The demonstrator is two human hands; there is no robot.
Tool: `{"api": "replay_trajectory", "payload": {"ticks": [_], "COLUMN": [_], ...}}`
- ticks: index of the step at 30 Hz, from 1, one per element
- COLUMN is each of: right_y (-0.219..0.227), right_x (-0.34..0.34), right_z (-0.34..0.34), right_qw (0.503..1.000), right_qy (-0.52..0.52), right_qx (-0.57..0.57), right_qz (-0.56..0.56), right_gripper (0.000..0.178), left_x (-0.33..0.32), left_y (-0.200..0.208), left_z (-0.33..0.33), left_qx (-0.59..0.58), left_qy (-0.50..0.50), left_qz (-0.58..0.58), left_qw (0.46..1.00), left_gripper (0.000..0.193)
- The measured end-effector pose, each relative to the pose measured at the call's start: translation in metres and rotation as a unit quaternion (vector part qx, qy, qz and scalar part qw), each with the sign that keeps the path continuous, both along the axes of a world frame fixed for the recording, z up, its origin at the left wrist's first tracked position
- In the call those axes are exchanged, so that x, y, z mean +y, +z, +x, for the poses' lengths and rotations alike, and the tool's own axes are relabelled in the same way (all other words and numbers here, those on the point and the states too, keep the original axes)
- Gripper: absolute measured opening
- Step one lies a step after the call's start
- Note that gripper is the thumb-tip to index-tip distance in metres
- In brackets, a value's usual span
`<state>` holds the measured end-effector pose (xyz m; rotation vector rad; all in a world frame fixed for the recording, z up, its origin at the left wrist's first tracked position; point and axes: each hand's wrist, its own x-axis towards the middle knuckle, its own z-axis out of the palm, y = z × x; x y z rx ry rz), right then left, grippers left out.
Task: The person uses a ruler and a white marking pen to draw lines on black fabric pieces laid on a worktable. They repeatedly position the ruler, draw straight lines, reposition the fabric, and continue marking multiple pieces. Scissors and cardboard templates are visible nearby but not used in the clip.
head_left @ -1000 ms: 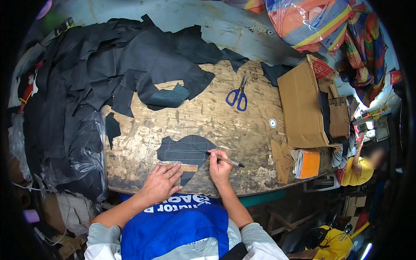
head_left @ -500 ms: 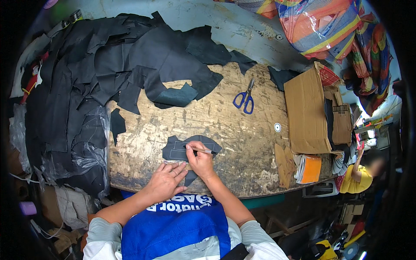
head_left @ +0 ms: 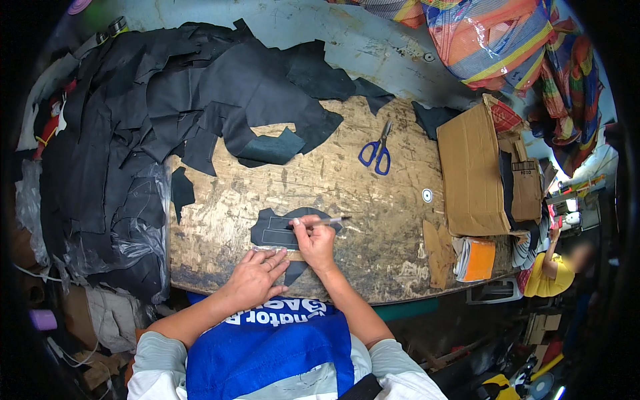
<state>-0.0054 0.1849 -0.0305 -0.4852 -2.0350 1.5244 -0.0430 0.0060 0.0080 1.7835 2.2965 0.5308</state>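
Table (head_left: pixel 347 180): worn wooden top, scarred and pale.
Black pile (head_left: pixel 153 113): leather offcuts heaped over the table's far-left corner and left edge.
Cardboard box (head_left: pixel 470 173): flattened, at the right edge.
Dark piece (head_left: pixel 280 230): small black cut shape near the front edge, with pale marked lines.
Left hand (head_left: pixel 257 280): flat, fingers spread, pressing a tan strip at the piece's front side.
Right hand (head_left: pixel 317 240): fingers closed around a pen (head_left: pixel 323 221), tip on the dark piece.
Scissors (head_left: pixel 377 150): 1 blue-handled pair, mid-table toward the far edge.

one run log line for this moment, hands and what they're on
left hand: flat on template | right hand: holds pen over dark leather piece | scissors: lying apart on worktable
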Motion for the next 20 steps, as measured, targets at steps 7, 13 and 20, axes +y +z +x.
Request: {"api": "replay_trajectory", "payload": {"ticks": [7, 13, 20], "right_y": [0.004, 0.003, 0.002], "right_x": [0.003, 0.0, -0.001], "right_z": [-0.012, -0.013, -0.01], "right_qw": [0.991, 0.987, 0.989], "right_qy": [-0.004, 0.001, -0.01], "right_qx": [0.019, 0.045, 0.009], "right_qz": [0.129, 0.157, 0.148], "right_gripper": [0.015, 0.014, 0.015], "left_x": [0.0, 0.0, -0.001], "left_y": [-0.001, 0.001, -0.001], "left_z": [-0.001, 0.0, 0.001], "left_qx": [-0.026, -0.031, -0.039], "left_qy": [0.005, 0.013, 0.016], "left_qz": [-0.014, -0.017, -0.03], "left_qw": [1.0, 0.999, 0.999], "left_gripper": [0.052, 0.052, 0.051]}}
